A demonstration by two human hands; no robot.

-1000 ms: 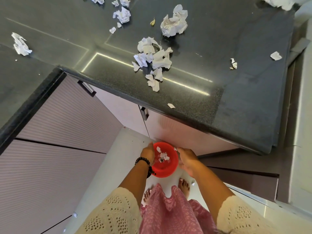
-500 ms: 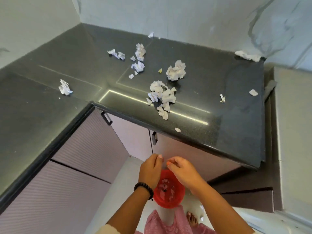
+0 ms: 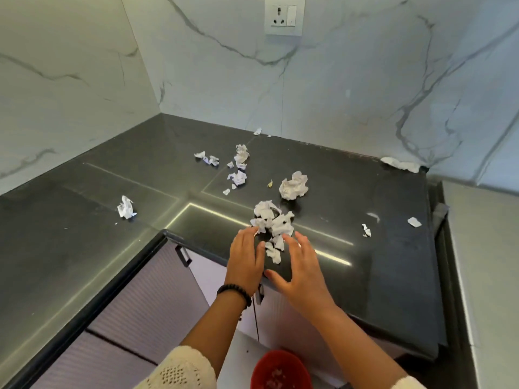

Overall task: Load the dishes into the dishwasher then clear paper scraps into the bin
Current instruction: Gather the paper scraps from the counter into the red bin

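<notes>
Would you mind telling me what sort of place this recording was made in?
Most likely a home kitchen: a dark stone L-shaped countertop over ribbed cabinet doors, marble-look wall tiling with a wall socket.

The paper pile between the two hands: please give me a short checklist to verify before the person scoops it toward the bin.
1. Both hands free: ok. The left hand and the right hand hold nothing, fingers straight.
2. Hands on both sides of the paper pile: ok.
3. Red bin within view, on the floor below the counter edge: ok.
4. Bin has room: cannot tell; only a few scraps show inside it.
5. Other scraps left on the counter: not ok; the large crumpled ball and others remain.
</notes>
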